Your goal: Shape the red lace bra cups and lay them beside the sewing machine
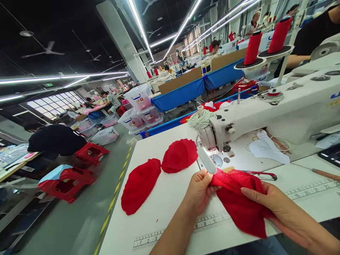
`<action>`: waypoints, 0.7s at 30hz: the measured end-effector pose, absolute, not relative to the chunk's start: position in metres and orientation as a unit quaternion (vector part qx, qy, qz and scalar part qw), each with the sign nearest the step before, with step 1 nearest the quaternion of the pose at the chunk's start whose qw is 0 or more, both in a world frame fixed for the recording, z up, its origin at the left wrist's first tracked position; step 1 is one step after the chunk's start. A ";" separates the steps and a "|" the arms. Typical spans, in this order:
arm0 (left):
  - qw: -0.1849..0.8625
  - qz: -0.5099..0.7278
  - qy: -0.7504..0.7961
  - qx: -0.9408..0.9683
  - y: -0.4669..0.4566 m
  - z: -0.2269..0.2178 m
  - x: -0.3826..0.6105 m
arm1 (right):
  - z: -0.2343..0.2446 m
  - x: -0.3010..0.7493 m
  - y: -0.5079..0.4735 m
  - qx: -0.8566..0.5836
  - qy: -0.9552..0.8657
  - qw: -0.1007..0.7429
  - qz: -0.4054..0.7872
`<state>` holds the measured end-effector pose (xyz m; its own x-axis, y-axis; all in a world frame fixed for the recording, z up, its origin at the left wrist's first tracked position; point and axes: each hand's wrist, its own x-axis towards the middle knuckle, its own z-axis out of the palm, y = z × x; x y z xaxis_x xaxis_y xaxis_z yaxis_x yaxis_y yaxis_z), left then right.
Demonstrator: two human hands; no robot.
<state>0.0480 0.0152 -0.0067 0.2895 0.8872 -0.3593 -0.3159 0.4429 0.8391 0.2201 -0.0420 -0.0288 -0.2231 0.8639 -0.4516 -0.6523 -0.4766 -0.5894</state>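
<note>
- A red lace piece, soft and rumpled with a patterned weave, lies on the white table between both hands, just before the needle area.
- The left hand pinches its near-left edge, thumb and fingers clamped on the cloth.
- The right hand lies flat over its right side, fingers together, pressing the fabric.
- Just beyond the fingers stands a glossy white sewing machine.
- Left of the left fingers lie two domed red cup pieces, oval and matte.
- Slim red-handled scissors rest beyond the right fingers.
</note>
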 end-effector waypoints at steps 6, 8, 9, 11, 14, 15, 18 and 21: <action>0.718 0.429 0.439 0.328 0.019 -0.006 0.042 | -0.029 0.218 -0.043 -0.429 -0.152 0.498 0.738; 0.718 0.435 0.438 0.322 0.019 -0.007 0.041 | -0.030 0.216 -0.046 -0.448 -0.194 0.504 0.712; 0.717 0.442 0.439 0.314 0.020 -0.007 0.042 | -0.031 0.215 -0.048 -0.450 -0.210 0.512 0.701; 0.711 0.464 0.445 0.287 0.020 -0.008 0.042 | -0.031 0.210 -0.053 -0.444 -0.232 0.526 0.687; 0.698 0.483 0.463 0.255 0.021 -0.010 0.041 | -0.032 0.204 -0.058 -0.439 -0.250 0.537 0.675; 0.698 0.480 0.467 0.252 0.021 -0.010 0.041 | -0.034 0.203 -0.058 -0.436 -0.258 0.534 0.677; 0.706 0.459 0.473 0.259 0.022 -0.009 0.040 | -0.039 0.201 -0.056 -0.425 -0.259 0.527 0.689; 0.692 0.471 0.488 0.247 0.023 -0.004 0.038 | -0.035 0.198 -0.053 -0.408 -0.223 0.536 0.705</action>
